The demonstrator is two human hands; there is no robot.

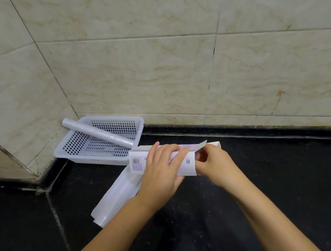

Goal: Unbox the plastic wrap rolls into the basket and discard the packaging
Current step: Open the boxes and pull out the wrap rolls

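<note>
The left hand (162, 171) lies over the middle of a white and purple box (137, 161), fingers curled across its top and thumb beneath, gripping it just above the black surface (266, 176). The box runs from 9 to 3 o'clock, its barcode end sticking out at the hand's 9 o'clock side. At the hand's 3 o'clock side the box end is open, a flap (201, 144) standing up.

The right hand (212, 161) sits at that open end, touching the box, its fingers curled into the mouth; what they pinch, if anything, is hidden.

A white basket (62, 152) stands in the corner where the tiled walls (155, 65) meet, at 10 o'clock from the left hand and near the box's barcode end. One roll (97, 133) lies slantwise in it, its upper end resting on the far rim at 11 o'clock, its lower end down on the basket floor just beside the box.

A flattened white package (115, 199) lies on the surface under the left wrist, stretching toward 7 o'clock; the box crosses above its upper end.
</note>
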